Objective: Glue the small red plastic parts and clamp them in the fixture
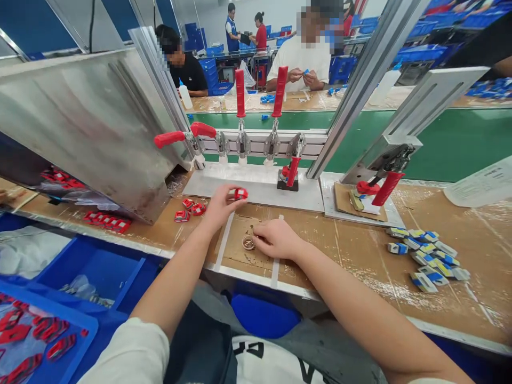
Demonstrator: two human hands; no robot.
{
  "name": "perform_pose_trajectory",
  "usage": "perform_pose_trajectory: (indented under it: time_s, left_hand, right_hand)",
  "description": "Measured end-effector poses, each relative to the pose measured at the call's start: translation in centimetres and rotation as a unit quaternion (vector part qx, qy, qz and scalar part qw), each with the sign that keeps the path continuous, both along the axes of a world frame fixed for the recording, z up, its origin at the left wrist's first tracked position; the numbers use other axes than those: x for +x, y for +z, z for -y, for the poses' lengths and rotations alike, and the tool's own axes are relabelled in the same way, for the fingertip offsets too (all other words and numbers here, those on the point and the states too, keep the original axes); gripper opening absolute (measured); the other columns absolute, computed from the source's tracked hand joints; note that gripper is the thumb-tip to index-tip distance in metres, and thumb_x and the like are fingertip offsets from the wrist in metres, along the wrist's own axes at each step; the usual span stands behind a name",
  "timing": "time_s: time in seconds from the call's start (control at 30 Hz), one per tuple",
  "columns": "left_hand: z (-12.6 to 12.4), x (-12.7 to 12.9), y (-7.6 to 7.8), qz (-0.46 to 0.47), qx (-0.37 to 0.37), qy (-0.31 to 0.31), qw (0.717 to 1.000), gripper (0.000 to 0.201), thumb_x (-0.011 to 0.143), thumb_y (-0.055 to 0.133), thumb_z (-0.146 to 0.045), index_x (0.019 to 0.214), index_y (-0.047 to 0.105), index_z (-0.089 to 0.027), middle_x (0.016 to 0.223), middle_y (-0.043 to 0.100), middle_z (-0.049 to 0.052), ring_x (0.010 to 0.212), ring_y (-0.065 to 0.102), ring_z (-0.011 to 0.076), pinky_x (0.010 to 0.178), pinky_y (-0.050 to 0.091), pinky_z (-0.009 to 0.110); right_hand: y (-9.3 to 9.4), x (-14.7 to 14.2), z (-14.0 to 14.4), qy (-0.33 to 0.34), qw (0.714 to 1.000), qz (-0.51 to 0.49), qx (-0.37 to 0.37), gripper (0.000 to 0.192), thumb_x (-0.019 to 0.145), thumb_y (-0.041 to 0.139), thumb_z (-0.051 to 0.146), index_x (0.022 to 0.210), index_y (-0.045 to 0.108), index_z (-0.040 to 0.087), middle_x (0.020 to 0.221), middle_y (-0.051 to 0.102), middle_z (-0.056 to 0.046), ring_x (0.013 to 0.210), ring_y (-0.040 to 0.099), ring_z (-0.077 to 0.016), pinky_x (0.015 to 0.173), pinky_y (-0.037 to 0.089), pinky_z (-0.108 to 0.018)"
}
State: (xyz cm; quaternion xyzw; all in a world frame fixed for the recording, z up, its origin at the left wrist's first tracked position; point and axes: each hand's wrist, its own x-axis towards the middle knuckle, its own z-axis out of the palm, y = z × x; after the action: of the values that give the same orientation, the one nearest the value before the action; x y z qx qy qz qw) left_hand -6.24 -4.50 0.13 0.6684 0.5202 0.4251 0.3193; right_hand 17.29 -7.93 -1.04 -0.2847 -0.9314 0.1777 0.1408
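Cardboard bench (360, 256), left hand (220, 205) pinching red part (240, 193), right hand (276, 238) on ring (248, 244)

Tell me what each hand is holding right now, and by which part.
Left hand pinches a small red part by its near end. Right hand touches small metal rings; its grip is hidden.

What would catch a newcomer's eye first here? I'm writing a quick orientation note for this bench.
The row of red-handled toggle clamps on the metal fixture straight ahead stands out most. Just below it, the left hand holds a small red part at the fixture plate's edge, while the right hand rests on the cardboard by a small ring. A heap of blue-and-white parts lies to the right.
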Motion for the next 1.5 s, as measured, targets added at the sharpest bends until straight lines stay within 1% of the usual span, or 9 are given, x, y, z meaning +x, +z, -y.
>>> perform_pose_trajectory:
  time_s: [0.13, 0.23, 0.5, 0.6, 0.7, 0.77, 0.83, 1.1, 1.5]
  left_hand:
    - [-2.8, 4.3, -0.4, 0.159, -0.079, -0.099, 0.979, 0.058, 0.08, 0.085, -0.032, 0.131, 0.061, -0.018, 0.125, 0.071, 0.011, 0.093, 0.072, 0.0175, 0.085, 0.056, 0.031]
    - [-3.5, 5.5, -1.3, 0.168, -0.09, -0.136, 0.972, 0.063, 0.075, 0.089, -0.029, 0.131, 0.064, -0.015, 0.114, 0.073, 0.011, 0.094, 0.07, 0.0178, 0.086, 0.055, 0.032]
    - [-2.9, 5.3, -3.8, 0.135, -0.139, -0.212, 0.958, 0.058, 0.068, 0.093, -0.025, 0.12, 0.068, -0.015, 0.098, 0.072, 0.006, 0.089, 0.068, 0.0166, 0.086, 0.056, 0.033]
    - [-2.9, 5.4, -3.5, 0.13, -0.158, -0.211, 0.956, 0.056, 0.07, 0.092, -0.024, 0.12, 0.068, -0.015, 0.098, 0.073, 0.006, 0.088, 0.069, 0.0162, 0.084, 0.055, 0.031]
    - [-2.9, 5.5, -3.1, 0.12, -0.185, -0.204, 0.954, 0.062, 0.068, 0.093, -0.025, 0.124, 0.068, -0.015, 0.098, 0.073, 0.006, 0.087, 0.069, 0.0166, 0.081, 0.056, 0.031]
    - [-2.9, 5.5, -2.9, 0.114, -0.196, -0.205, 0.952, 0.064, 0.067, 0.095, -0.026, 0.125, 0.069, -0.015, 0.097, 0.074, 0.006, 0.087, 0.069, 0.0173, 0.082, 0.057, 0.033]
    - [-3.0, 5.5, -2.8, 0.104, -0.197, -0.207, 0.953, 0.064, 0.067, 0.096, -0.028, 0.124, 0.07, -0.015, 0.097, 0.074, 0.006, 0.087, 0.07, 0.0177, 0.084, 0.057, 0.035]
    - [-3.0, 5.6, -2.4, 0.098, -0.215, -0.208, 0.949, 0.064, 0.068, 0.095, -0.029, 0.125, 0.07, -0.015, 0.097, 0.075, 0.006, 0.088, 0.07, 0.0181, 0.086, 0.058, 0.036]
    - [-2.7, 5.8, -1.8, 0.06, -0.214, -0.198, 0.955, 0.063, 0.067, 0.095, -0.033, 0.124, 0.072, -0.018, 0.095, 0.075, 0.004, 0.087, 0.071, 0.0193, 0.085, 0.059, 0.037]
  right_hand:
    - [-0.4, -0.4, -0.1, 0.013, 1.0, -0.022, 0.018, 0.035, 0.107, 0.047, 0.036, 0.076, 0.056, 0.021, 0.076, 0.067, -0.004, 0.07, 0.054, -0.0169, 0.064, 0.025, -0.032]
    - [-0.6, -0.1, -0.3, 0.007, 0.998, -0.056, -0.001, 0.035, 0.107, 0.048, 0.036, 0.075, 0.053, 0.021, 0.073, 0.062, -0.003, 0.068, 0.051, -0.0159, 0.063, 0.027, -0.03]
    - [-1.4, 1.1, -0.9, -0.02, 0.968, -0.206, -0.143, 0.043, 0.098, 0.057, 0.038, 0.061, 0.042, 0.022, 0.054, 0.039, 0.006, 0.053, 0.031, -0.0102, 0.057, 0.025, -0.028]
    - [-1.4, 1.8, -1.5, -0.092, 0.932, -0.302, -0.178, 0.044, 0.095, 0.06, 0.042, 0.06, 0.043, 0.022, 0.055, 0.037, 0.006, 0.053, 0.031, -0.0101, 0.056, 0.026, -0.028]
    - [-1.3, 2.8, -2.6, -0.228, 0.87, -0.399, -0.181, 0.047, 0.093, 0.063, 0.049, 0.058, 0.044, 0.022, 0.055, 0.04, 0.004, 0.054, 0.034, -0.0112, 0.056, 0.029, -0.028]
    - [-1.4, 3.2, -3.5, -0.303, 0.83, -0.432, -0.179, 0.049, 0.091, 0.065, 0.051, 0.058, 0.045, 0.022, 0.054, 0.041, 0.004, 0.055, 0.034, -0.0117, 0.057, 0.03, -0.028]
    - [-1.6, 3.5, -4.3, -0.332, 0.814, -0.439, -0.184, 0.049, 0.09, 0.067, 0.054, 0.058, 0.046, 0.022, 0.054, 0.041, 0.004, 0.056, 0.034, -0.0118, 0.057, 0.03, -0.028]
    - [-2.3, 3.3, -5.2, -0.325, 0.82, -0.417, -0.217, 0.053, 0.087, 0.068, 0.065, 0.062, 0.048, 0.022, 0.056, 0.04, 0.005, 0.057, 0.033, -0.0113, 0.057, 0.028, -0.028]
    - [-2.3, 3.3, -5.4, -0.334, 0.829, -0.411, -0.178, 0.045, 0.089, 0.065, 0.055, 0.062, 0.049, 0.022, 0.059, 0.039, 0.005, 0.059, 0.033, -0.0119, 0.059, 0.028, -0.029]
